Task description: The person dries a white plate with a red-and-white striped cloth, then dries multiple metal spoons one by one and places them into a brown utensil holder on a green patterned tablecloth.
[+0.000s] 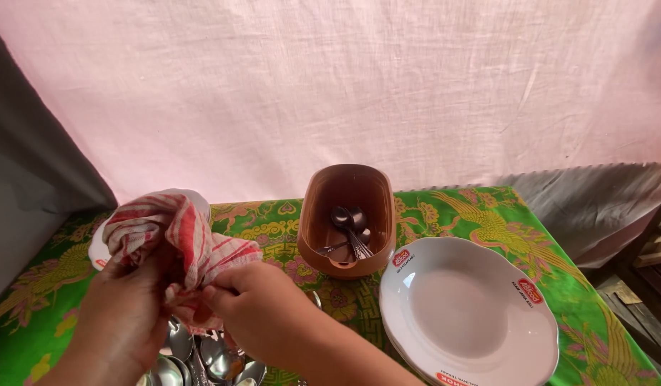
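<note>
On the table in front of me lay a green cloth [487,221] printed with yellow birds and flowers, and behind it a pale pink sheet [344,78] hung as a backdrop, with a grey wall at the far left and wooden boards at the far right. Going left to right, I saw my left hand [123,322] curled with its fingers closed into a red-and-white striped towel [176,236], which was bunched over a white plate [98,250] whose rim peeked out at the left. My right hand [262,314] pinched the towel's lower folds, fingers shut on the fabric, touching the left hand. Just below both hands sat a heap of metal spoons [209,361], partly hidden. Further right stood a brown oval plastic container [347,218] holding a few spoons and forks. Beside it, at the right, rested a stack of white deep plates [470,311] with red marks on the rim.
</note>
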